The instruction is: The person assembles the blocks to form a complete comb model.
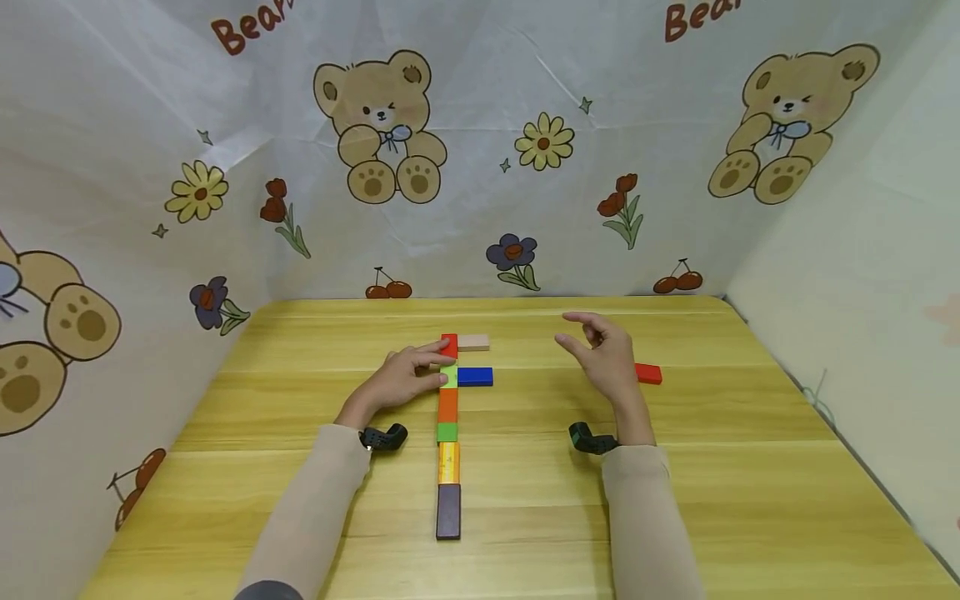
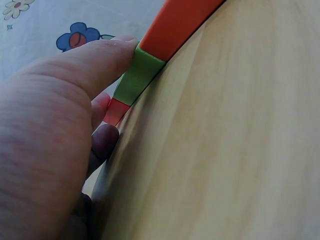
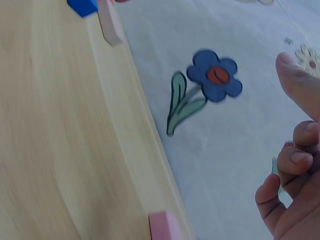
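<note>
My left hand (image 1: 408, 377) rests its fingers over the top of a line of blocks, touching a red block (image 1: 450, 343) and a light green block (image 1: 449, 372). In the left wrist view the thumb lies against the green block (image 2: 140, 75). Below in that line come an orange block (image 1: 447, 406), a green block (image 1: 447, 432), a yellow block (image 1: 449, 462) and a dark purple block (image 1: 448, 512). To the right, a plain wood block (image 1: 474, 342) and a blue block (image 1: 476, 377) stick out sideways. My right hand (image 1: 606, 357) is raised, thumb and forefinger apart, holding nothing.
Another red block (image 1: 649, 373) lies on the wooden table (image 1: 540, 500) beside the right hand, partly hidden by it. A patterned cloth (image 1: 480, 167) with bears and flowers hangs behind the table's back edge.
</note>
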Tool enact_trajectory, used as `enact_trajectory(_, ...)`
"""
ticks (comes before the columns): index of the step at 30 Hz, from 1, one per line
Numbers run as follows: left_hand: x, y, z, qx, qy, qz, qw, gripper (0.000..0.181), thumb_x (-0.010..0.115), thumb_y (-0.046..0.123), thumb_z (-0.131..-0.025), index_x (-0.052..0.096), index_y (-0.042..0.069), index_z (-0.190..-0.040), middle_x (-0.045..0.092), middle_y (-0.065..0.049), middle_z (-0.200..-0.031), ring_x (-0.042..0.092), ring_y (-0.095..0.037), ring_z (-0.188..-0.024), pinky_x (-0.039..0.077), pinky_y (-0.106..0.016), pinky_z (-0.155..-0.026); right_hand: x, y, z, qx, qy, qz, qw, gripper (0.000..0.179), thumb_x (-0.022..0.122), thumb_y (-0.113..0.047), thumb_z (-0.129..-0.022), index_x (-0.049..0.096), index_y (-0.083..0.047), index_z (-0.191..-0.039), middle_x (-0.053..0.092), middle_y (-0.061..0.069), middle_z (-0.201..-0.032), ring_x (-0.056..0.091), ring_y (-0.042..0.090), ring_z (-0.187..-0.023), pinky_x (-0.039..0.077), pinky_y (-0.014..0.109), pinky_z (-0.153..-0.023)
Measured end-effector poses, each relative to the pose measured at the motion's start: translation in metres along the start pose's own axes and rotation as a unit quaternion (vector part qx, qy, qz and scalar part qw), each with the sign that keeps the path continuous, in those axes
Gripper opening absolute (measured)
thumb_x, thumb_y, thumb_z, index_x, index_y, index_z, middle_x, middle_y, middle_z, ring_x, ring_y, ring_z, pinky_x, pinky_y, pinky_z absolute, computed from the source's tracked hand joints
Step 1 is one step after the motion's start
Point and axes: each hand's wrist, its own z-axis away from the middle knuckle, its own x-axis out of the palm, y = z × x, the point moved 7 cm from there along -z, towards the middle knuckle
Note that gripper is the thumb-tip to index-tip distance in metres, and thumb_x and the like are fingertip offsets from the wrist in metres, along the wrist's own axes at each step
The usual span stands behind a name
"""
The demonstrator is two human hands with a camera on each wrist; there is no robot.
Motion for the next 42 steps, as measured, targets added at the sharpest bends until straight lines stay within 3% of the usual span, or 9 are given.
enact_trajectory(2,-0.001,0.001,-0.001,0.003,-0.002,0.001,1.0000,0.041,0.065,0.045,-0.096,0.065,0.034,-0.135,0.037,0.012,-0.161,0.030,-0.026,-0.151,0.016,-0.049,-0.112,-0.011,0.007,0.001,0.004,0.012,-0.004,0.9999,0.033,0.076,-0.026,-0.090,0.071,-0.019,-0.122,0.040,0.020,-0.087,0.029,0.016,-0.068,0.040,0.017,-0.060)
enact_trajectory(5,-0.001,0.002,-0.002,0.005,-0.003,0.001,1.0000,0.041,0.065,0.046,-0.096,0.064,0.034,-0.136,0.037,0.012,-0.161,0.030,-0.027,-0.151,0.014,-0.051,-0.114,-0.024,0.016,0.004,0.008,0.021,0.008,0.9997,0.034,0.076,-0.026,-0.090,0.071,-0.019,-0.123,0.041,0.019,-0.088,0.029,0.015,-0.066,0.043,0.017,-0.060)
enact_trajectory(10,0.000,0.001,-0.001,-0.001,-0.004,-0.001,1.0000,0.041,0.065,0.047,-0.096,0.064,0.035,-0.135,0.036,0.014,-0.161,0.031,-0.027,-0.151,0.013,-0.052,-0.115,-0.039,0.031,0.010,0.040,0.014,0.040,0.9983,0.036,0.075,-0.032,-0.091,0.071,-0.018,-0.124,0.040,0.008,-0.081,0.030,0.015,-0.066,0.030,0.027,-0.061)
enact_trajectory(19,0.000,-0.001,0.002,0.003,0.003,0.005,1.0000,0.041,0.065,0.046,-0.096,0.065,0.034,-0.135,0.037,0.014,-0.160,0.031,-0.026,-0.151,0.015,-0.052,-0.112,-0.048,0.056,0.017,0.125,-0.032,0.060,0.9898,0.038,0.073,-0.031,-0.093,0.069,-0.014,-0.126,0.033,0.003,-0.078,0.028,0.013,-0.063,0.031,0.027,-0.054)
enact_trajectory(24,0.000,0.001,0.001,0.005,0.004,-0.003,1.0000,0.041,0.064,0.047,-0.096,0.065,0.035,-0.135,0.037,0.013,-0.160,0.032,-0.027,-0.150,0.014,-0.055,-0.113,-0.051,0.068,0.022,0.153,-0.061,0.111,0.9801,0.039,0.073,-0.026,-0.094,0.067,-0.010,-0.129,0.037,0.003,-0.076,0.035,0.018,-0.067,0.035,0.032,-0.065)
enact_trajectory(28,0.001,0.001,0.001,0.003,0.000,-0.004,1.0000,0.042,0.064,0.048,-0.096,0.064,0.035,-0.136,0.037,0.012,-0.161,0.032,-0.027,-0.150,0.015,-0.054,-0.113,-0.054,0.077,0.027,0.179,-0.077,0.148,0.9697,0.041,0.074,-0.030,-0.093,0.068,-0.012,-0.130,0.046,0.006,-0.085,0.042,0.023,-0.081,0.036,0.037,-0.075)
enact_trajectory(35,-0.001,0.002,0.000,0.004,0.005,0.003,1.0000,0.041,0.065,0.048,-0.095,0.065,0.035,-0.134,0.038,0.011,-0.160,0.033,-0.029,-0.149,0.014,-0.056,-0.113,-0.054,0.083,0.028,0.182,-0.091,0.162,0.9655,0.045,0.076,-0.028,-0.091,0.067,-0.009,-0.130,0.044,0.008,-0.084,0.041,0.024,-0.083,0.034,0.040,-0.078)
enact_trajectory(39,0.001,0.002,-0.001,0.010,0.002,-0.006,0.9999,0.042,0.064,0.048,-0.096,0.064,0.034,-0.136,0.037,0.011,-0.161,0.032,-0.028,-0.150,0.014,-0.056,-0.113,-0.054,0.086,0.030,0.206,-0.094,0.168,0.9594,0.046,0.077,-0.030,-0.090,0.067,-0.008,-0.130,0.060,0.018,-0.108,0.047,0.028,-0.095,0.040,0.040,-0.085)
enact_trajectory(42,0.001,0.001,0.000,0.013,0.002,-0.009,0.9999,0.043,0.064,0.048,-0.096,0.064,0.032,-0.137,0.037,0.010,-0.161,0.032,-0.028,-0.150,0.016,-0.055,-0.112,-0.054,0.087,0.032,0.221,-0.098,0.171,0.9551,0.047,0.077,-0.030,-0.090,0.067,-0.007,-0.130,0.060,0.022,-0.132,0.049,0.031,-0.106,0.043,0.044,-0.094)
